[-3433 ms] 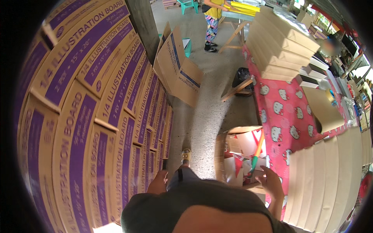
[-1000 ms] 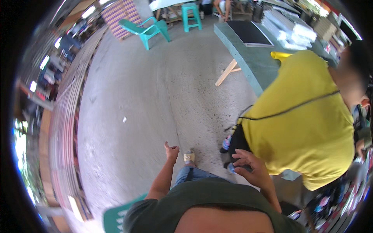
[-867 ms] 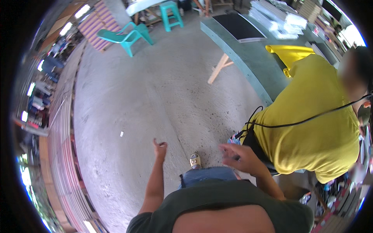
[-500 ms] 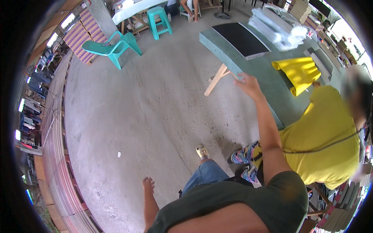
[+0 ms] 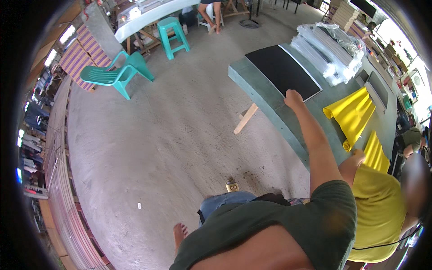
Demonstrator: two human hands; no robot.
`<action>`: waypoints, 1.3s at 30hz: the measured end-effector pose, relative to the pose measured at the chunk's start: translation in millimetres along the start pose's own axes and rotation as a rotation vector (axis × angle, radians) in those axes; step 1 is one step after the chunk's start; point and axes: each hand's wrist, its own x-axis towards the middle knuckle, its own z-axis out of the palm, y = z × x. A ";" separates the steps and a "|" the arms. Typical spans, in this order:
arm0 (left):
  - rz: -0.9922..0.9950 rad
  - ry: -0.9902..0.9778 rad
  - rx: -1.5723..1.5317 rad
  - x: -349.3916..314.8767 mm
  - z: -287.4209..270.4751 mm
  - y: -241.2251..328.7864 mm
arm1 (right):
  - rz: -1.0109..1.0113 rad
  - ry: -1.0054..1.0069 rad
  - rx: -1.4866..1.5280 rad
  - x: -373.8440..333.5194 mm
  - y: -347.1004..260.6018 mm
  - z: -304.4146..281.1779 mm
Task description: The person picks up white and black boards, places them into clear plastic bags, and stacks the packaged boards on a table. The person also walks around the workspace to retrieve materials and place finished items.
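Note:
My right hand (image 5: 294, 98) reaches out over the green table (image 5: 265, 101). Its fingers are curled closed at the near edge of a black sheet (image 5: 281, 67) with a thin pale border, which lies flat on the tabletop; the fingertips are partly hidden. Low beside my body, my left hand (image 5: 181, 230) hangs over the floor with its fingers apart and nothing in them. Nearer along the table lies a rippled yellow sheet (image 5: 353, 110), rolled at its near end.
A person in a yellow shirt (image 5: 378, 211) stands close on my right, a hand at another yellow piece (image 5: 375, 150). Plastic-wrapped bundles (image 5: 330, 51) lie at the table's far side. A green chair (image 5: 119, 74) and stool (image 5: 171, 38) stand far left.
My right hand has moved from the air beside the table to the black sheet's near edge and closed. My view has shifted nearer the table. The co-worker's hand shows at a second yellow piece.

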 end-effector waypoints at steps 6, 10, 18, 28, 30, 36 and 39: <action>0.241 -0.040 0.207 26.7 91.7 167.5 | -0.134 0.035 -0.090 10.9 5.3 -61.3; 0.489 -0.185 0.357 22.0 173.6 282.1 | -0.201 0.230 -0.130 16.7 18.1 -85.4; 0.701 -0.429 0.637 59.2 262.6 376.0 | 0.175 0.147 -0.292 32.5 21.2 -35.4; 0.284 -0.264 0.844 127.0 132.7 339.0 | 0.240 -0.036 -0.396 -6.2 -70.4 10.1; 0.297 -0.270 0.757 133.4 128.0 357.6 | 0.189 0.016 -0.413 -17.5 -78.0 -2.1; 0.553 -0.581 0.566 46.4 234.5 437.2 | 0.087 0.498 -0.301 -46.4 -139.1 -101.8; 0.596 -0.931 0.480 -61.2 330.1 461.7 | 0.236 0.393 -0.064 -98.3 -195.1 -180.2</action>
